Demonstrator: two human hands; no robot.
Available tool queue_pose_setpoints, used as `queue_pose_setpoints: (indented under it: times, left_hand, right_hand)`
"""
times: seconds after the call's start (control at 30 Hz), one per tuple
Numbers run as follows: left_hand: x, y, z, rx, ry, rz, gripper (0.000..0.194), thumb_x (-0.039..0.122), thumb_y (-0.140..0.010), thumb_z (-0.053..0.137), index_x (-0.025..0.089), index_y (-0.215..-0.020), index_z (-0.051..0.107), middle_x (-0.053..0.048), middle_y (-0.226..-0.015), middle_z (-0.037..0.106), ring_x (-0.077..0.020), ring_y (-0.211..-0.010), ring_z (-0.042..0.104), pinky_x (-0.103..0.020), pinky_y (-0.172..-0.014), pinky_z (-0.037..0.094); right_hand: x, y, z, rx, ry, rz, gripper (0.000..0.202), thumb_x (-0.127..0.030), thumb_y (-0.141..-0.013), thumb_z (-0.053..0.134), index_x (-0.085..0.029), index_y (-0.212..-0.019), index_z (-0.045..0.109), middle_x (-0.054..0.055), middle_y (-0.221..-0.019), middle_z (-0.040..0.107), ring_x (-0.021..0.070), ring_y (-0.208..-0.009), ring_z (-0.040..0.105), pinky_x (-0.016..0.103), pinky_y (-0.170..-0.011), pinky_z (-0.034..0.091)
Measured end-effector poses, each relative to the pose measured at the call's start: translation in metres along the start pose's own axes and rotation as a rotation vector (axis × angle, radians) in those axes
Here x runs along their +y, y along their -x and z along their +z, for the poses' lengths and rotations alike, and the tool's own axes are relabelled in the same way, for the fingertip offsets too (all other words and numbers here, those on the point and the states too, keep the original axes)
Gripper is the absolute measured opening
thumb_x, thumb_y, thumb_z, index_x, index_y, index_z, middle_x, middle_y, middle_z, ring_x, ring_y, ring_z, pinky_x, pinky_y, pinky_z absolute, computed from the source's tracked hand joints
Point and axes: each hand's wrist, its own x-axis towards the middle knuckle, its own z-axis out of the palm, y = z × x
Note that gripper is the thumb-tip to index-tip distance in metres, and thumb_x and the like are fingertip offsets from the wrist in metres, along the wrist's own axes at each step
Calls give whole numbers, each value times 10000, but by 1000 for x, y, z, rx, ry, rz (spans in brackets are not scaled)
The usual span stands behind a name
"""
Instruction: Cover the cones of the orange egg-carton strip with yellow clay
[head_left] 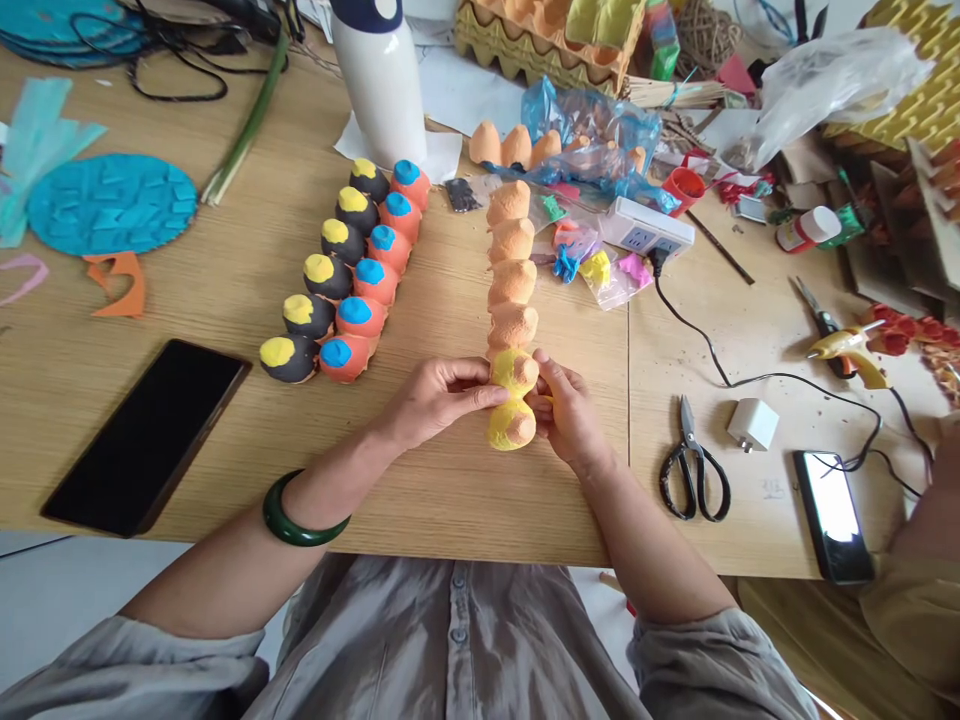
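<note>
A long strip of orange egg-carton cups [511,262] lies on the wooden table [225,300], running away from me. Its two nearest cups are covered in yellow clay [513,400]. My left hand [439,398] presses its thumb and fingers against the left side of the yellow cups. My right hand [568,408] holds the strip's right side, fingers curled against the yellow. A green bangle [289,520] sits on my left wrist.
Two finished rows of painted cups, black with yellow tops [319,275] and orange with blue tops [371,275], lie left. A black phone [146,435] lies near left. Scissors [694,470], a charger [752,424], a lit phone [832,515], a glue gun [851,350] and a power strip [649,228] are right. A white bottle [379,80] stands behind.
</note>
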Motion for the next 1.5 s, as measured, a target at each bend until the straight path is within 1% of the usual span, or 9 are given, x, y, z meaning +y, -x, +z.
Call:
queue_pose_setpoints:
  times: [0.4, 0.57, 0.7, 0.87, 1.0, 1.1, 1.3, 1.4, 1.5]
  left_hand:
    - [3, -8, -19, 23, 191, -127, 365, 433, -719, 928, 167, -944, 822, -63, -959, 802, -206, -929, 734, -320, -859, 599]
    - [9, -10, -30, 107, 82, -174, 453, 548, -689, 923, 150, -846, 777, -36, -812, 738, -149, -736, 677, -252, -668, 567]
    - [4, -11, -35, 249, -196, -83, 531, 659, -681, 879, 155, -709, 713, -28, -705, 691, -147, -640, 646, -253, -585, 535]
    - [-1, -13, -34, 298, -320, -11, 514, 642, -671, 869, 174, -853, 760, -28, -710, 733, -187, -603, 668, -304, -542, 565]
    - [-5, -17, -37, 361, -331, 78, 513, 586, -684, 862, 162, -961, 777, -65, -858, 794, -215, -744, 727, -315, -646, 597]
    - [-10, -20, -43, 394, -358, 104, 478, 538, -718, 826, 164, -1011, 776, -84, -971, 811, -236, -839, 741, -339, -729, 611]
    - [-13, -20, -51, 609, -799, 178, 121, 247, -779, 692, 197, -873, 749, -42, -878, 777, -213, -789, 706, -347, -812, 593]
    - [-12, -18, -50, 652, -973, 261, 146, 173, -767, 670, 194, -881, 758, -47, -925, 763, -193, -772, 683, -345, -820, 578]
    - [-14, -19, -48, 632, -988, 312, 204, 138, -791, 649, 188, -953, 762, -35, -942, 758, -177, -812, 673, -345, -852, 571]
  right_hand:
    - [-1, -3, -5, -23, 161, -191, 546, -681, -871, 708, -225, -646, 507, -80, -512, 366, 72, -435, 319, 230, -393, 292]
    - [-2, -11, -15, 28, 268, -276, 541, -738, -841, 711, -200, -841, 655, -95, -536, 342, 69, -434, 288, 234, -387, 247]
    - [-1, -19, -22, 85, 218, -304, 524, -711, -829, 737, -195, -870, 663, -94, -569, 345, 66, -463, 269, 230, -411, 209]
    - [5, -34, -29, 183, 259, -445, 508, -699, -823, 738, -197, -852, 666, -84, -595, 373, 73, -501, 280, 241, -463, 211]
    - [9, -43, -32, 145, 438, -573, 567, -755, -838, 677, -190, -789, 669, -49, -603, 451, 100, -573, 381, 256, -545, 299]
    - [10, -49, -34, 149, 430, -593, 584, -770, -855, 640, -193, -768, 651, -43, -612, 453, 107, -586, 405, 256, -557, 317]
    - [9, -55, -36, 147, 336, -600, 561, -753, -848, 662, -201, -751, 626, -61, -595, 386, 94, -551, 351, 244, -510, 262]
    - [9, -55, -35, 152, 315, -597, 579, -775, -839, 657, -202, -756, 625, -68, -585, 360, 89, -540, 333, 237, -491, 248]
    - [9, -54, -34, 154, 317, -606, 591, -791, -840, 650, -206, -762, 619, -69, -594, 351, 84, -533, 323, 225, -474, 248]
